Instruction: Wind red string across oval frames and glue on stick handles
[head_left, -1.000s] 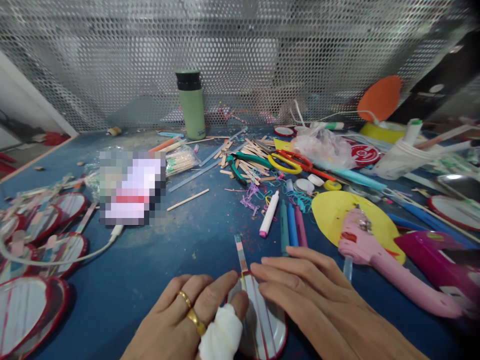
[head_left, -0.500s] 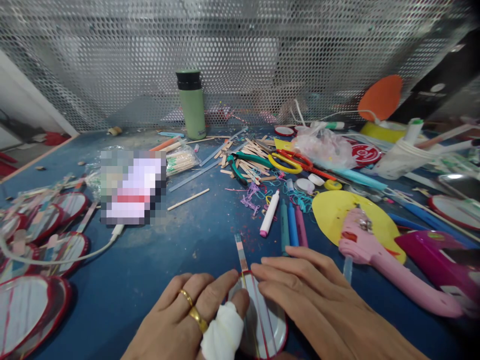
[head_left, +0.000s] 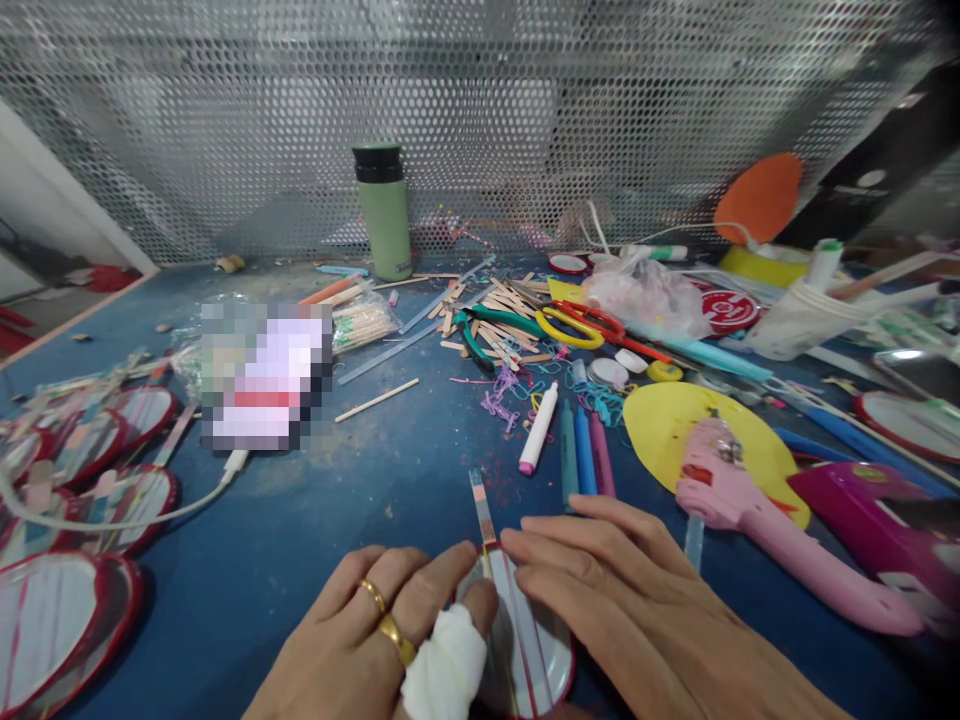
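Low in the head view, a round white lid [head_left: 517, 620] with a red rim lies between my hands. Coloured strands run lengthwise over its face. A flat striped stick [head_left: 480, 505] reaches from its far edge, like the neck of a small toy banjo. My left hand [head_left: 397, 625], with two gold rings and a white-wrapped thumb, grips the lid's left side, index finger near the stick's base. My right hand [head_left: 622, 590] curves over the right edge, its fingertips at the far rim beside the strands. The right thumb is mostly hidden.
Several similar red-rimmed lids [head_left: 45, 620] lie at left beside a cable and a blurred-out phone [head_left: 270, 380]. A pink glue gun [head_left: 787, 560] rests on a yellow disc [head_left: 645, 420] at right. Markers [head_left: 540, 430], scissors [head_left: 577, 325], craft sticks [head_left: 510, 300] and a green bottle [head_left: 384, 215] stand or lie beyond.
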